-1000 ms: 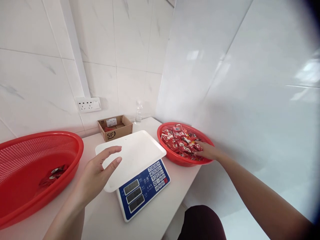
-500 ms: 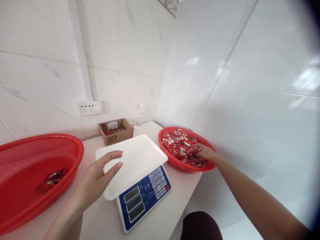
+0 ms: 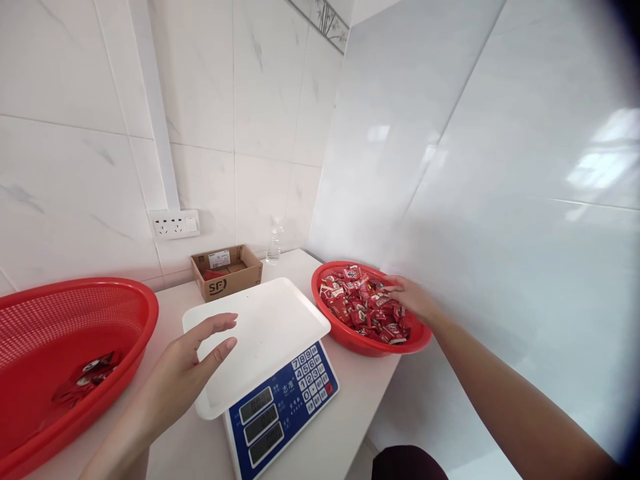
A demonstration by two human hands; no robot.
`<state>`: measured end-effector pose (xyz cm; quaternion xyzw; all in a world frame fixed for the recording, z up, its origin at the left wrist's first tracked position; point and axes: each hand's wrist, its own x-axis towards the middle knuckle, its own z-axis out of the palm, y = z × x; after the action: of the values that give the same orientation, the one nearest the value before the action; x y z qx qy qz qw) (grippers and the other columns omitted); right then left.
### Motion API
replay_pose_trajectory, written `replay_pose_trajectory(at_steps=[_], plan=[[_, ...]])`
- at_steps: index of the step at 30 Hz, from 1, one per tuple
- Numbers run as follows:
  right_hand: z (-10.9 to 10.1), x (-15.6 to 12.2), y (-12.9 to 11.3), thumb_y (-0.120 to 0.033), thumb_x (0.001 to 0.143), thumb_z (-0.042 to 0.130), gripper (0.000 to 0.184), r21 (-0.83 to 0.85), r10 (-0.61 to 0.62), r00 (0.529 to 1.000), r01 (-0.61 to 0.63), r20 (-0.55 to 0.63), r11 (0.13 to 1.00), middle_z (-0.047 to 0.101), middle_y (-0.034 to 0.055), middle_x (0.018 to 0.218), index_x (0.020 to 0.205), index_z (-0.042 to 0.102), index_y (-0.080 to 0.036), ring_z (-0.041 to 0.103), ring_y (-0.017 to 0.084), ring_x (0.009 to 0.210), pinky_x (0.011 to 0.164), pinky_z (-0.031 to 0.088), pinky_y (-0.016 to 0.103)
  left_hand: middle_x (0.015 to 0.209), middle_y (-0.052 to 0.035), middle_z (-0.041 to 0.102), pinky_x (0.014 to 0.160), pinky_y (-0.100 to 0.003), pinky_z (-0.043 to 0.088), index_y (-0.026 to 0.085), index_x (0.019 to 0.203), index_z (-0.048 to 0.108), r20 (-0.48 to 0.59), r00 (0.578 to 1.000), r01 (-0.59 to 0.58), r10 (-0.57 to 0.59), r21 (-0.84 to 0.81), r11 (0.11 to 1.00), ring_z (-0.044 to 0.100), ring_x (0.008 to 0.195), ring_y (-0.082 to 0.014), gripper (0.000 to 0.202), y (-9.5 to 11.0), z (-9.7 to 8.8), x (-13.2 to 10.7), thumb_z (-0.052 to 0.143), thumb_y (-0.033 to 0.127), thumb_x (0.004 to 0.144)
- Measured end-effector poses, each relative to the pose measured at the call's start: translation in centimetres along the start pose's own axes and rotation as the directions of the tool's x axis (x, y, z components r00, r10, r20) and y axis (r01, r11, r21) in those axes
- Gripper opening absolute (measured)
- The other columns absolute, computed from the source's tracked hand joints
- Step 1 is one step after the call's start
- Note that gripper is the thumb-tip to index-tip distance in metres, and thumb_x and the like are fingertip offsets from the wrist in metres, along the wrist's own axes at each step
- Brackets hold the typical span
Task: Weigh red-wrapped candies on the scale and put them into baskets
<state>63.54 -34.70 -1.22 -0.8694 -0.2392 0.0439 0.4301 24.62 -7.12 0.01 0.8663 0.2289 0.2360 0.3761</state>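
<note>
My left hand (image 3: 193, 363) hovers open, fingers apart, over the left edge of the white tray (image 3: 273, 323) of a blue electronic scale (image 3: 283, 407). My right hand (image 3: 413, 297) reaches into a round red basket (image 3: 363, 345) at the right. Its fingers are stretched out over the heap of red snack packets (image 3: 357, 307), touching them. I see nothing held in it. The white tray carries nothing.
A large red mesh basket (image 3: 127, 313) at the left holds a few red packets (image 3: 83, 383). A small cardboard box (image 3: 227, 270) and a clear bottle (image 3: 274, 243) stand at the back wall, under a wall socket (image 3: 175, 225). The white table ends just right of the round basket, close to a tiled wall.
My right hand has shifted from the near part of the packet heap to its far right side. The left hand stays open by the tray. The view has tilted slightly.
</note>
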Motion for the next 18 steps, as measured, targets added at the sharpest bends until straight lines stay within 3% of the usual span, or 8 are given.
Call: replay_pose_trajectory(at_steps=[3, 6, 10, 14, 18], plan=[[0.1, 0.3, -0.5, -0.015, 0.075, 0.046, 0.041, 0.01, 0.053, 0.998, -0.054, 0.024, 0.999, 0.069, 0.0064, 0.098, 0.114, 0.054, -0.018, 0.066, 0.017, 0.081, 0.073, 0.05, 0.027, 0.123, -0.0026, 0.06, 0.081, -0.032, 0.052, 0.03, 0.111, 0.059, -0.006, 1.0, -0.002, 0.002, 0.015, 1.0, 0.054, 0.115, -0.0247, 0.044, 0.0, -0.2, -0.1, 0.047, 0.058, 0.079], [0.7, 0.6, -0.3, -0.019, 0.078, 0.045, 0.037, -0.025, 0.041, 0.999, -0.04, 0.028, 0.999, 0.071, 0.0067, 0.091, 0.113, 0.057, -0.016, 0.065, 0.018, 0.082, 0.074, 0.049, 0.028, 0.122, -0.0026, 0.061, 0.083, -0.032, 0.051, 0.03, 0.111, 0.059, -0.013, 1.0, -0.009, 0.009, 0.022, 1.0, 0.054, 0.115, -0.0243, 0.043, 0.0, -0.2, -0.1, 0.047, 0.057, 0.08], [2.1, 0.9, 1.2, -0.031, 0.079, 0.05, 0.039, -0.293, 0.078, 0.997, -0.071, 0.013, 0.953, 0.071, 0.0052, 0.089, 0.115, 0.058, -0.018, 0.064, 0.019, 0.082, 0.073, 0.047, 0.027, 0.123, -0.0023, 0.06, 0.084, -0.031, 0.05, 0.03, 0.112, 0.058, 0.006, 1.0, -0.02, 0.02, 0.033, 0.999, 0.054, 0.115, -0.023, 0.043, 0.0, -0.2, 0.0, 0.046, 0.056, 0.081], [3.7, 0.8, 2.8, -0.031, 0.071, 0.063, 0.025, -0.477, 0.123, 0.992, -0.098, 0.021, 0.874, 0.07, 0.0074, 0.091, 0.091, 0.068, -0.018, 0.063, 0.023, 0.085, 0.073, 0.044, 0.028, 0.124, -0.0018, 0.059, 0.082, -0.03, 0.051, 0.031, 0.113, 0.057, 0.024, 1.0, -0.016, 0.015, 0.051, 0.999, 0.053, 0.116, -0.023, 0.043, 0.2, -0.3, -0.1, 0.045, 0.056, 0.081], [4.6, 0.7, 3.3, -0.026, 0.071, 0.062, 0.012, -0.49, 0.139, 0.989, -0.094, 0.056, 0.867, 0.068, 0.0047, 0.069, 0.065, 0.067, -0.018, 0.063, 0.02, 0.07, 0.065, 0.042, 0.026, 0.124, -0.003, 0.06, 0.081, -0.03, 0.051, 0.03, 0.114, 0.057, 0.026, 0.999, -0.03, 0.028, 0.052, 0.998, 0.054, 0.116, -0.0233, 0.043, 0.5, -0.3, -0.2, 0.045, 0.055, 0.082]])
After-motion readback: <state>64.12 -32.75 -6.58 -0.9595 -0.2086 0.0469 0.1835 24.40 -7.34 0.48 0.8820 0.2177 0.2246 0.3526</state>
